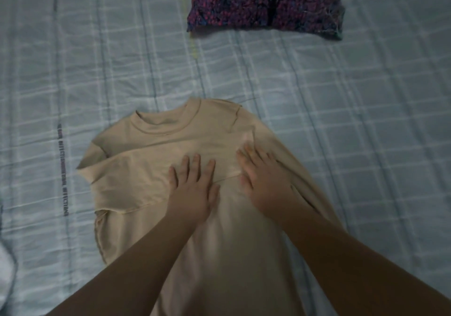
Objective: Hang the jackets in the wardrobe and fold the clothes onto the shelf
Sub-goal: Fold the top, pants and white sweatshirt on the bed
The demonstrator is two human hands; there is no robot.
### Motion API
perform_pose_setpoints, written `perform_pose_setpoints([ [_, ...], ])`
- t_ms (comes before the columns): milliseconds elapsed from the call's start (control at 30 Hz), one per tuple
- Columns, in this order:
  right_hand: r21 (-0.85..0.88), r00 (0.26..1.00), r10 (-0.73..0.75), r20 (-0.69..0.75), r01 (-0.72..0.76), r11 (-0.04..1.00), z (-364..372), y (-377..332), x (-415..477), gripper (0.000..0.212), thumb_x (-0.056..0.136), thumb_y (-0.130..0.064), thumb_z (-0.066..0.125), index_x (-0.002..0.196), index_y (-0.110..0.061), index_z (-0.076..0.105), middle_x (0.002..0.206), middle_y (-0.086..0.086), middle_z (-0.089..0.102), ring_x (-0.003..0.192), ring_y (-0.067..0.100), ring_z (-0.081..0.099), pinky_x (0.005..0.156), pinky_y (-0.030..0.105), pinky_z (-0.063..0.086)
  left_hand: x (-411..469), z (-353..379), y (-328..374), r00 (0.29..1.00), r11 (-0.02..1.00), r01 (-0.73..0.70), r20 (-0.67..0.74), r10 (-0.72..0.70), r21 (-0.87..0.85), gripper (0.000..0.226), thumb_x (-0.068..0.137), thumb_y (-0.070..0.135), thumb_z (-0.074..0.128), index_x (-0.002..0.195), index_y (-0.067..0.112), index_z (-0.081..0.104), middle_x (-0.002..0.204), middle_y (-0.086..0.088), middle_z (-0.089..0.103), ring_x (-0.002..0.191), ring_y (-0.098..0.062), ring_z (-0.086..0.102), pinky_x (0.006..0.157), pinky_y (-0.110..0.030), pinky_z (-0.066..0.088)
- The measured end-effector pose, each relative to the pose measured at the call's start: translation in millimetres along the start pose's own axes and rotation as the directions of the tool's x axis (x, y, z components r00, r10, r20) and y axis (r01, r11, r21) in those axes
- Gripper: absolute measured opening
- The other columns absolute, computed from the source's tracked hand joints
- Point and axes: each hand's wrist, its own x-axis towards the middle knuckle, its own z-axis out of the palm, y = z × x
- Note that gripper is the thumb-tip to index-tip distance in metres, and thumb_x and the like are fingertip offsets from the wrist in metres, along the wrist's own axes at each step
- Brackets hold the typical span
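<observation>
the soft beige short-sleeved knit t-shirt [156,145] lies front up and flat on the pale blue checked cotton bedsheet [366,120], collar pointing away from the person, with one short sleeve [127,174] already turned inward across the chest. the left hand [192,189] rests palm down on the middle of the shirt over that sleeve's edge, fingers straight and slightly spread, gripping nothing; the right hand [263,181] lies just beside it, also flat with straight fingers pressing the cloth. the shirt looks light, limp and stretchy, so it will probably slump and crease unless it is smoothed first; the shoulder seam and the hem edge seem the best places to pinch for the next fold. beyond the shirt's collar, well apart, sits a folded purple-and-red speckled fabric garment [263,1]. far off the shirt's sleeve side, a bit of white cloth [5,274] shows at the frame's edge.
</observation>
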Motion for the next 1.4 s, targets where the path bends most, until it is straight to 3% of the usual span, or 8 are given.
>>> perform_pose_setpoints([
  [200,0.451,0.859,0.471,-0.201,-0.346,0.823,-31,33,-74,0.051,0.077,-0.014,0.05,0.127,-0.009,0.059,0.126,0.012,0.06,0.118,0.03,0.053,0.105,0.032,0.036,2,-23,54,0.968,0.962,-0.227,-0.146,0.205,-0.155,0.057,0.084,0.033,0.035,0.133,0.01,0.056,0.139,-0.013,0.054,0.137,-0.039,0.041,0.115,-0.054,0.029],
  [400,0.405,0.632,0.773,-0.049,-0.695,0.594,-27,84,-171,0.043,0.085,-0.011,0.063,0.128,-0.007,0.057,0.124,0.015,0.06,0.116,0.036,0.054,0.099,0.039,0.04,27,-30,138,0.871,0.848,-0.489,-0.176,0.459,-0.205,0.058,0.076,0.023,0.039,0.127,0.005,0.061,0.127,-0.018,0.061,0.12,-0.037,0.054,0.109,-0.044,0.041],
  [667,0.125,0.552,0.805,0.217,-0.833,0.538,-21,109,-238,0.014,0.086,-0.021,0.052,0.097,-0.03,0.05,0.089,-0.007,0.048,0.093,0.024,0.054,0.083,0.037,0.04,63,-14,209,0.763,0.768,-0.637,0.093,0.64,-0.058,0.043,0.092,0.016,0.057,0.133,0.026,0.059,0.137,-0.001,0.056,0.114,-0.027,0.052,0.096,-0.038,0.043],
  [767,0.061,0.53,0.791,0.306,-0.84,0.539,-25,121,-248,0.006,0.088,-0.023,0.049,0.091,-0.023,0.055,0.083,-0.004,0.048,0.086,0.022,0.054,0.08,0.034,0.041,72,-16,225,0.768,0.789,-0.615,0.239,0.595,0.011,0.035,0.092,0.024,0.058,0.127,0.026,0.058,0.126,-0.002,0.056,0.112,-0.026,0.048,0.093,-0.039,0.044],
  [933,0.45,0.523,0.823,0.222,-0.804,0.389,-45,149,-265,0.013,0.088,-0.02,0.056,0.078,-0.012,0.053,0.072,0.003,0.056,0.07,0.024,0.055,0.061,0.033,0.038,84,-20,238,0.812,0.826,-0.562,0.209,0.546,0.027,0.014,0.091,0.025,0.057,0.102,0.02,0.065,0.107,-0.007,0.059,0.106,-0.029,0.05,0.083,-0.037,0.043],
  [1167,0.851,0.301,0.945,0.128,-0.522,0.051,-75,208,-262,0.021,0.072,-0.035,0.077,0.075,-0.017,0.067,0.068,0.005,0.061,0.065,0.021,0.056,0.064,0.039,0.05,105,-27,256,0.87,0.876,-0.474,0.101,0.482,-0.094,0.011,0.091,0.026,0.06,0.096,0.02,0.066,0.099,-0.011,0.064,0.097,-0.034,0.059,0.086,-0.042,0.049],
  [1267,0.835,0.23,0.97,0.083,-0.547,0.059,-74,226,-244,0.019,0.078,-0.034,0.074,0.079,-0.016,0.067,0.073,0.004,0.063,0.072,0.023,0.06,0.061,0.029,0.047,113,-20,260,0.894,0.898,-0.431,0.092,0.438,-0.085,0.012,0.092,0.028,0.06,0.098,0.019,0.066,0.101,-0.011,0.062,0.099,-0.033,0.057,0.086,-0.042,0.049],
  [1400,0.762,0.137,0.989,0.051,-0.646,0.05,-68,231,-224,0.033,0.092,-0.041,0.061,0.102,-0.01,0.066,0.09,0.003,0.063,0.089,0.021,0.059,0.077,0.028,0.04,113,-5,261,0.897,0.898,-0.433,0.056,0.438,-0.08,0.014,0.094,0.025,0.059,0.099,0.014,0.064,0.104,-0.013,0.058,0.1,-0.035,0.053,0.086,-0.04,0.041],
])
